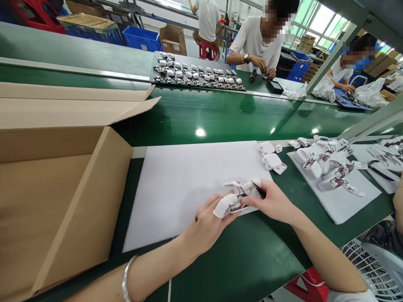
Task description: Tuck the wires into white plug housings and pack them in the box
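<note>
My left hand (pixel 209 222) is closed around an open white plastic housing (pixel 236 206) with red and black wires showing inside. The fingers of my right hand (pixel 278 203) are pinched round black tweezers (pixel 259 190), and its thumb reaches over the housing's right side. A small white part (pixel 232 184) on the wires lies just beyond the housing. My fingers hide much of the inside, and I cannot tell whether the tweezer tips touch anything. Beneath is a white sheet (pixel 189 176), with white closed cases (pixel 271 161) beyond its right edge.
An open cardboard box (pixel 94 201) stands at the left. On the right, wired white housings (pixel 327 161) are piled on a board, near black-handled pliers (pixel 380 170). Across the green conveyor (pixel 176 117), a tray of small parts (pixel 195 75) lies beside a co-worker (pixel 261 46).
</note>
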`<state>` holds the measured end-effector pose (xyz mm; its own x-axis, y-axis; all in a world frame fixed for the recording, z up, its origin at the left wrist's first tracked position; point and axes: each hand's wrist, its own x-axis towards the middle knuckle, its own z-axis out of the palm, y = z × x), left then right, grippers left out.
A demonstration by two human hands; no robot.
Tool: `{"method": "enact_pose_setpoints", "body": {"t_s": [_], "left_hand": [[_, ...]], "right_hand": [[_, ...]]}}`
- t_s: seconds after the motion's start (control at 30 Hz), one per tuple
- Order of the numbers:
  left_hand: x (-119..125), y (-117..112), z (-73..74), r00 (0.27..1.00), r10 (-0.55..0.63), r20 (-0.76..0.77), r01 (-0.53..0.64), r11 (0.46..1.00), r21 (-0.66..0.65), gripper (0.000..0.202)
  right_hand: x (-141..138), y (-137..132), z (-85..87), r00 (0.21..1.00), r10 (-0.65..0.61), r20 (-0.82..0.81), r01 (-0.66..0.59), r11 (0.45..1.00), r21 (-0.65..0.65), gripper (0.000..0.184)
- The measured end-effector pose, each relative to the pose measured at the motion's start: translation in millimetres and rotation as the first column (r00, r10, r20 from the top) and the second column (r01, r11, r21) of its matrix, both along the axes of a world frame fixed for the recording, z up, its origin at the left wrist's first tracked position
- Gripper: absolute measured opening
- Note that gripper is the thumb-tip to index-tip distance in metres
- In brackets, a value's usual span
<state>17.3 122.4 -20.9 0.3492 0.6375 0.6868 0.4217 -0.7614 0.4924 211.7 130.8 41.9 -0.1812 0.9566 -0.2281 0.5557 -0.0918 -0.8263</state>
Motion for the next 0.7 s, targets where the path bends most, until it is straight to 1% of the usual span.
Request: {"method": "enact_pose_setpoints", "body": {"t_s": [0.07, 0.17, 0.23, 0.27, 0.37, 0.43, 0.5, 0.6, 0.63, 0.7], "left_hand": [[0.3, -0.5, 0.3, 1.0, 0.009, 0.002, -0.009, 1.0, -0.011, 0.027], [0.5, -0.8, 3.2, 0.999, -0.019, -0.031, 0.02, 0.999, 0.034, 0.024], [0.4, -0.3, 5.4, 0.997, -0.027, -0.069, 0.031, 0.997, 0.065, 0.022], [0.1, 0.2, 6.0, 0.995, -0.027, -0.091, 0.034, 0.997, 0.076, 0.022], [-1.7, 2.9, 6.4, 0.985, -0.046, -0.168, 0.066, 0.991, 0.113, 0.023], [-2.8, 5.4, 6.9, 0.98, -0.067, -0.185, 0.092, 0.987, 0.131, 0.021], [-3.4, 8.0, 8.6, 0.98, -0.094, -0.176, 0.113, 0.989, 0.096, 0.016], [-3.8, 10.7, 12.5, 0.977, -0.119, -0.18, 0.126, 0.991, 0.032, 0.012], [-3.9, 11.3, 13.6, 0.974, -0.121, -0.19, 0.128, 0.992, 0.021, 0.012], [-4.1, 12.0, 15.0, 0.97, -0.131, -0.205, 0.136, 0.991, 0.01, 0.014]], "right_hand": [[-2.3, -0.8, 0.1, 0.999, 0.0, -0.036, 0.0, 1.0, -0.009, 0.036], [-1.5, 3.1, -3.5, 0.983, -0.02, -0.184, -0.004, 0.991, -0.132, 0.032], [0.6, 6.5, -7.1, 0.969, -0.048, -0.243, -0.003, 0.978, -0.207, 0.031], [1.5, 7.8, -8.7, 0.964, -0.06, -0.259, 0.001, 0.975, -0.221, 0.032], [2.8, 9.9, -11.7, 0.958, -0.079, -0.276, 0.021, 0.979, -0.204, 0.034], [3.8, 10.9, -12.0, 0.96, -0.057, -0.273, 0.007, 0.983, -0.181, 0.035], [6.9, 12.3, -10.9, 0.961, -0.015, -0.275, -0.033, 0.985, -0.169, 0.037], [16.2, 14.4, -6.3, 0.951, 0.059, -0.305, -0.125, 0.972, -0.2, 0.04], [19.6, 14.7, -4.3, 0.944, 0.053, -0.325, -0.123, 0.973, -0.197, 0.04], [24.4, 14.2, -0.9, 0.912, -0.014, -0.409, -0.048, 0.989, -0.14, 0.038]]}}
